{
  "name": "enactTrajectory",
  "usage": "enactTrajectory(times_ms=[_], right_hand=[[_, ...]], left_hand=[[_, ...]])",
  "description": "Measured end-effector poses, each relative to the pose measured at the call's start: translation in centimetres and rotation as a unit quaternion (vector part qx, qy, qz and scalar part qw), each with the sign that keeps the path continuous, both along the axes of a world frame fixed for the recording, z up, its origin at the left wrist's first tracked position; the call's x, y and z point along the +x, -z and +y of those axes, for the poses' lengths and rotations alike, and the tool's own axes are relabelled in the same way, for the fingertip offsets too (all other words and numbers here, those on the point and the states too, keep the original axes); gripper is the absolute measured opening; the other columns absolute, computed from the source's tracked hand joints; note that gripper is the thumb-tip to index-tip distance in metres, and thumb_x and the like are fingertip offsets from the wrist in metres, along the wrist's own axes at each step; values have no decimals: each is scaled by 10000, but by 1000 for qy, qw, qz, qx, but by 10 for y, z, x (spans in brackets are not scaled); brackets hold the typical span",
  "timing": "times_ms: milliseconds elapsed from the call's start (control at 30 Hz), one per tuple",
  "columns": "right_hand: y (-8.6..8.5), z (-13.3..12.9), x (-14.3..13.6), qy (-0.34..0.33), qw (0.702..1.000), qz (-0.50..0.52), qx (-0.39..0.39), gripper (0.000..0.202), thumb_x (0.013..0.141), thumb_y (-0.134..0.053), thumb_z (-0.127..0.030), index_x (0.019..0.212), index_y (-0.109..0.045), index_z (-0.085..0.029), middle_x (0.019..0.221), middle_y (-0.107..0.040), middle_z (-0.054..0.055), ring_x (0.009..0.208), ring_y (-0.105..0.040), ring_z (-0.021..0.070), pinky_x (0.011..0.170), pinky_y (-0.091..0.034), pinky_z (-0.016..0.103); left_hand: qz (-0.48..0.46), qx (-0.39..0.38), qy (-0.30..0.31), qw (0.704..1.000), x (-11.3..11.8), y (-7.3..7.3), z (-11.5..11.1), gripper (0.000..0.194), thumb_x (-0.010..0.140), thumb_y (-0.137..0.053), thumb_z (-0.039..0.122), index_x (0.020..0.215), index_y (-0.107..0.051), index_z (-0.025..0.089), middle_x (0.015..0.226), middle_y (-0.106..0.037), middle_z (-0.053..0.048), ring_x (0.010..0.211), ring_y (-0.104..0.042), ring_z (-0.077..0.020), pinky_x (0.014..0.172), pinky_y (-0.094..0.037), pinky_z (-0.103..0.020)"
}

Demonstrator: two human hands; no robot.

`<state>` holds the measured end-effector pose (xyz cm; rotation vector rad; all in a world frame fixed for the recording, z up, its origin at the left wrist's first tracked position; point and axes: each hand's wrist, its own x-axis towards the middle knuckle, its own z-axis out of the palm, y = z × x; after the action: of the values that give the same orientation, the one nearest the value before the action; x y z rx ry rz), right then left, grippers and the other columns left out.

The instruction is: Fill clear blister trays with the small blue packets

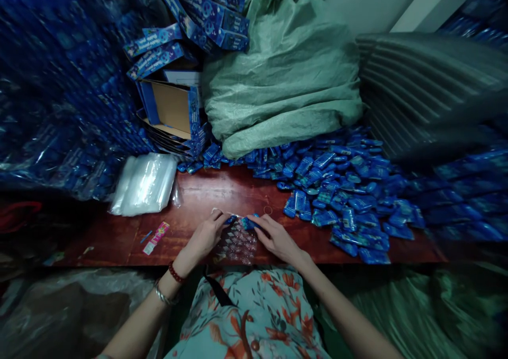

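Observation:
On the table edge in front of me lies a clear, bumpy plastic sheet or tray [237,245], its far edge between my two hands. My left hand [206,234] is closed with its fingertips at the left corner of that edge, beside a bit of blue wrapper [230,220]. My right hand [280,238] pinches a small blue packet [248,223] over the right part of the same edge. What lies under the left fingertips is partly hidden. A thin ring, perhaps a rubber band [268,209], rests just beyond my right hand.
Many loose blue packets [349,189] are heaped at the right and back. Clear plastic bags [145,184] lie left, near a pink strip [156,238]. Behind stand an open box [171,107], stacked blue boxes [222,17] and a large green sack [286,78]. Wrapped blue goods [59,73] rise at left.

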<state>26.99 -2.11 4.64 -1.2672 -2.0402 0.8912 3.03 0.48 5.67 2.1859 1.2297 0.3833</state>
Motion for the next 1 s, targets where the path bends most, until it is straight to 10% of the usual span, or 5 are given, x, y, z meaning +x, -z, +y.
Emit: enactTrajectory(times_ms=[233,467,1000], right_hand=[[15,-3,-2,24,1000,-4,7,364,910,-420,-230,1266,-496,-243,1089,-629,57,906,-620,175,813,-506,318],[-8,5,-16,66,956,-272,87,227,924,-447,-319,1050,-589,-193,963,-576,94,880,-567,207,721,-468,301],[-35,27,-60,-105,882,-437,143,265,844,-388,-30,1008,-588,-90,903,-613,139,839,-556,247,734,-424,360]], left_hand=[[-6,-9,-4,1000,-1,-3,0,383,839,-385,32,1156,-517,199,1062,-554,-66,925,-593,-173,831,-488,-295],[-10,-16,5,1000,-2,-5,4,362,852,-384,40,1142,-533,196,1044,-557,-65,915,-590,-169,807,-482,-285],[130,-1,52,990,9,-21,10,347,798,-371,2,1080,-508,151,1025,-565,-86,868,-577,-173,788,-480,-296]])
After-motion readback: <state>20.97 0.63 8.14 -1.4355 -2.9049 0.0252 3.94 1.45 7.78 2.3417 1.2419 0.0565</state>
